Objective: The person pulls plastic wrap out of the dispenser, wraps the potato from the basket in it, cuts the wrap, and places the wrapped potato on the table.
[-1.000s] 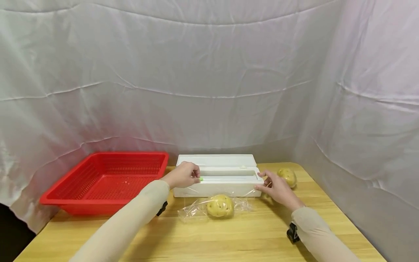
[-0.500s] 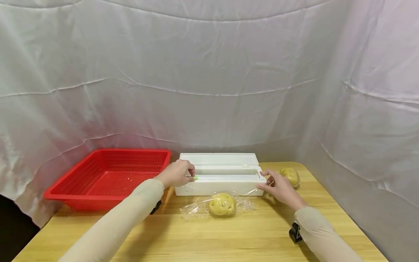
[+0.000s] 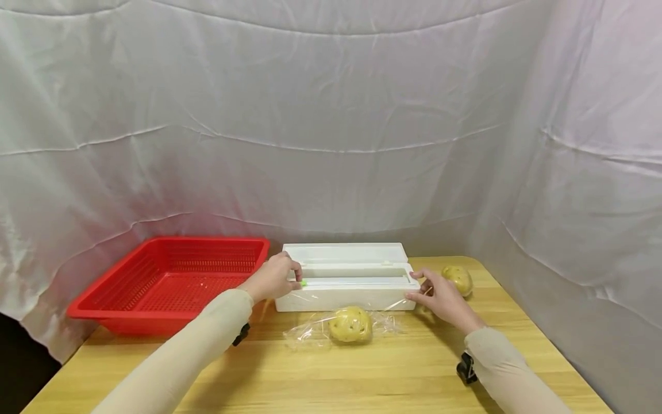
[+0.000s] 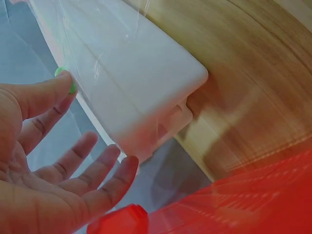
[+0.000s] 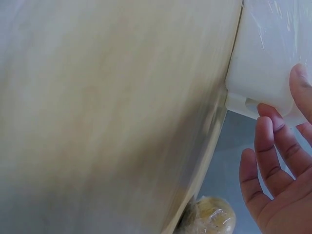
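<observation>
A white cling film dispenser stands at the back of the table with its lid raised. My left hand pinches the small green slide cutter between thumb and index finger near the dispenser's left end; the other fingers are spread. My right hand grips the right end, thumb on the front face and fingertips at the end wall. Clear cling film hangs over the dispenser's front. Just before it lies a potato with clear film spread out on both sides.
A red plastic basket stands at the left, close to my left forearm. Behind my right hand sits another potato, wrapped in film as the right wrist view shows. A grey-white curtain hangs along the back and right.
My left hand has slid left along the dispenser with the green slide cutter, ending near its left end. My right hand keeps its grip on the right end.
</observation>
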`<action>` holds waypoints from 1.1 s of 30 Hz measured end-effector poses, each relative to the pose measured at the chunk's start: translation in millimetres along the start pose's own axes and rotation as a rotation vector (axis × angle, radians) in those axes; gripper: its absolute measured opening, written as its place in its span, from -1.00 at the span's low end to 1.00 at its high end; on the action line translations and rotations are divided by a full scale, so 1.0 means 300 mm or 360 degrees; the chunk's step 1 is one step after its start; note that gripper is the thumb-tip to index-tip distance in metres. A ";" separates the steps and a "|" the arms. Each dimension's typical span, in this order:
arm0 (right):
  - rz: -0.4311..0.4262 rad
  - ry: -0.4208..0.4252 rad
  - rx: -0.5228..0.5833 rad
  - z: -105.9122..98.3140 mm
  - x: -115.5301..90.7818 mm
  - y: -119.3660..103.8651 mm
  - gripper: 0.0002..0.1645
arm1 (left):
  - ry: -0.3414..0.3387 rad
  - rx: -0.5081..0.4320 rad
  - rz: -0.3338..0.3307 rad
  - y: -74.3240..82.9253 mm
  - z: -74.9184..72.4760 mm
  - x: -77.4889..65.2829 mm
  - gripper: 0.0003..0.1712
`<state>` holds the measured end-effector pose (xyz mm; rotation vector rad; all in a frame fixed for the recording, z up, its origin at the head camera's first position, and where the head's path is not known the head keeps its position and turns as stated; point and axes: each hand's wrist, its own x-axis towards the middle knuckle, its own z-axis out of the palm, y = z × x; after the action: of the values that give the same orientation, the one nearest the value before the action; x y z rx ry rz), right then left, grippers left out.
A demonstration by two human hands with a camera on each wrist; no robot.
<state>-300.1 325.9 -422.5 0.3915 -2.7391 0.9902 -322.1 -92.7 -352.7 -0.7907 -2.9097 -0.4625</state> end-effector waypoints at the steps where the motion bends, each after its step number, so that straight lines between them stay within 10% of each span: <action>1: 0.0002 -0.0002 -0.0004 0.000 0.000 0.001 -0.42 | 0.0003 -0.0004 0.0003 -0.004 -0.002 -0.002 -0.80; 33: 0.0000 0.0001 -0.0001 -0.009 -0.003 0.022 -0.43 | -0.0129 -0.0002 0.0056 -0.067 -0.059 0.000 -0.77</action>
<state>-301.0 332.6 -424.5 0.3910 -2.7388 0.9892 -332.2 -114.5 -341.1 -0.8797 -2.9637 -0.4388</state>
